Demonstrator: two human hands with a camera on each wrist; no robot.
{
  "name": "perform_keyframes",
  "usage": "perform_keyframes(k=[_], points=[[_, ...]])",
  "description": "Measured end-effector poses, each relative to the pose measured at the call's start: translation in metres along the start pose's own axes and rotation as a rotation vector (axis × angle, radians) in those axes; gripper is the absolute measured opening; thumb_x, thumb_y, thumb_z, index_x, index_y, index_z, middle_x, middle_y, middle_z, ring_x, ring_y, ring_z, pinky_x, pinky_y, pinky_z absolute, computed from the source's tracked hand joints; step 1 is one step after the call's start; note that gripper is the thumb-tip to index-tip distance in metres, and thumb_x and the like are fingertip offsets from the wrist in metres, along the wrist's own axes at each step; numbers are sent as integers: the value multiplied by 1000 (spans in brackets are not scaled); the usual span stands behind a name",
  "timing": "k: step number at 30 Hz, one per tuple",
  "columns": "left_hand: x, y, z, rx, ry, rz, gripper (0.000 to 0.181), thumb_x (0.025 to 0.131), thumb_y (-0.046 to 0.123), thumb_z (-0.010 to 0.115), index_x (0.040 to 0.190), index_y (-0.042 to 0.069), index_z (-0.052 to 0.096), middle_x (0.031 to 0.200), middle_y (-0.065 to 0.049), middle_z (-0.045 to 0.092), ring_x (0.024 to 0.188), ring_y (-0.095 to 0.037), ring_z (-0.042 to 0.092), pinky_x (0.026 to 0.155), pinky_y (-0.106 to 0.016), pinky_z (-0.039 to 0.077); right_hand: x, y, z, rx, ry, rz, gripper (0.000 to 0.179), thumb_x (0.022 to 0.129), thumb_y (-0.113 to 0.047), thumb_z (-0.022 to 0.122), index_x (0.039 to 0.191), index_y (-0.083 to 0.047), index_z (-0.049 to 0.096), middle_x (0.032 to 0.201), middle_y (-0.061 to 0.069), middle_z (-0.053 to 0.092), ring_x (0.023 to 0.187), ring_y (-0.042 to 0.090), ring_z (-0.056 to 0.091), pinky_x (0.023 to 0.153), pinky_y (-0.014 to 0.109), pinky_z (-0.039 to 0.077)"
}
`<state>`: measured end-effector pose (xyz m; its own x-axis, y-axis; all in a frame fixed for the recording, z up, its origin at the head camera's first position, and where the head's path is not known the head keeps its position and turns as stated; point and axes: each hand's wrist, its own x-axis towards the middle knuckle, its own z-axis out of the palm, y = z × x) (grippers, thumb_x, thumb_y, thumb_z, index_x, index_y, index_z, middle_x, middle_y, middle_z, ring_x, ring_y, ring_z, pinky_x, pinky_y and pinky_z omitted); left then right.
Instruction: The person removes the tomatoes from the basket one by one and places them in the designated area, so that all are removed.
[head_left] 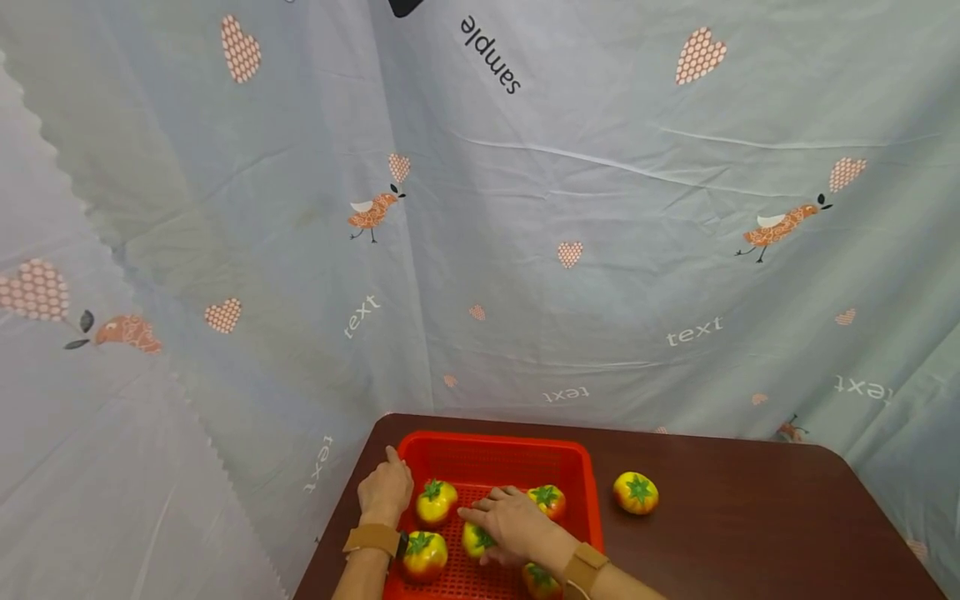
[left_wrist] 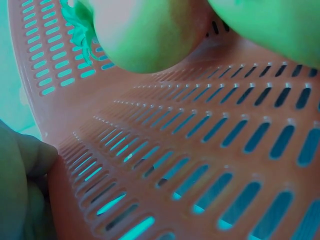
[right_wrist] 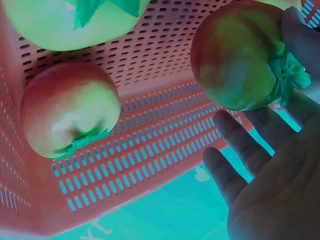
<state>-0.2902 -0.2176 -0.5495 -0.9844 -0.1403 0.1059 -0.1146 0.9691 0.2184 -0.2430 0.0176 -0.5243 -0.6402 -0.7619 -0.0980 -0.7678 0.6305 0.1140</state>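
My left hand (head_left: 386, 490) is at the left rim of a red plastic basket (head_left: 495, 439); in the left wrist view its fingers (left_wrist: 37, 152) hook over the edge of the slotted wall. Inside the basket, my right hand (head_left: 513, 521) lies over a yellow-red tomato (head_left: 476, 540) with green leaves on top. The right wrist view has this tomato (right_wrist: 235, 60) between the thumb and the outstretched fingers (right_wrist: 225, 175); firm contact cannot be made out. Around it in the basket are other tomatoes, one at the back left (head_left: 437, 502) and one at the back right (head_left: 548, 498).
Two more tomatoes sit low in the basket, at the left (head_left: 424, 560) and near the right forearm (head_left: 542, 581). Another tomato (head_left: 636, 493) lies outside, right of the basket, on the dark brown table (head_left: 735, 533). A printed curtain (head_left: 540, 292) hangs behind the table.
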Motion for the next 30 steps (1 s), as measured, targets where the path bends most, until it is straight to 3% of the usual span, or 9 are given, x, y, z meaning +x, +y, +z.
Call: perform_keyframes(k=[23, 30], points=[[-1, 1, 2, 16, 7, -8, 55, 100, 18, 48, 140, -18, 37, 80, -26, 67, 59, -35, 63, 57, -48, 54, -9, 18, -9, 84, 20, 86, 71, 86, -59, 63, 148, -32, 41, 141, -9, 54, 128, 15, 51, 107, 36, 42], [0, 1, 1, 10, 1, -5, 56, 100, 18, 49, 140, -18, 36, 79, -26, 66, 59, -35, 63, 57, -49, 55, -9, 24, -8, 52, 46, 84, 73, 85, -61, 62, 148, -31, 41, 141, -7, 55, 126, 15, 52, 105, 35, 43]])
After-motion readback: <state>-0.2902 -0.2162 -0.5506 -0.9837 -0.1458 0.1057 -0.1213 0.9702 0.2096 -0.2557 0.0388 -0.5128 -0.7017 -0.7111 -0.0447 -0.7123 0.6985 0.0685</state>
